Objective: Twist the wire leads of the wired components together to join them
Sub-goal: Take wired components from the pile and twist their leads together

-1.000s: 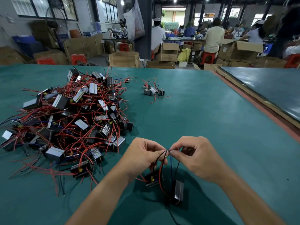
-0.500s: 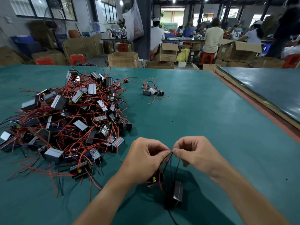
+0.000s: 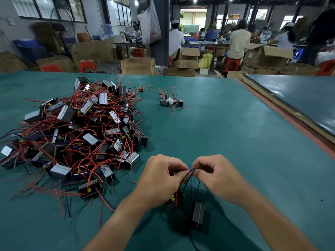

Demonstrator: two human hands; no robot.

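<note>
Wire leads (image 3: 191, 172) were pinched between both hands over the near-centre of the green table (image 3: 244, 142). The left hand (image 3: 163, 180) came in from the left, thumb and forefinger curled round the insulated part. The right hand (image 3: 217, 176) came in from the right, fingers curled, pinching the upper ends. The fingertips nearly met, so the joint sat in the small gap between them.

From the pinch the leads dropped down and toward the near side to two parts: a black block (image 3: 198, 212) below the right wrist and a second block (image 3: 174, 199) mostly hidden under the left palm. The bundle's long axis was roughly upright, tips up and bodies down.

My read: the twist has to go about that axis, with the right hand rolling the tips and the left anchoring. Both hands were equally close. Couldn't tell how many turns were in.

The big pile (image 3: 81, 133) lay left and a small group (image 3: 170, 101) lay far centre, both well apart from the hands
</note>
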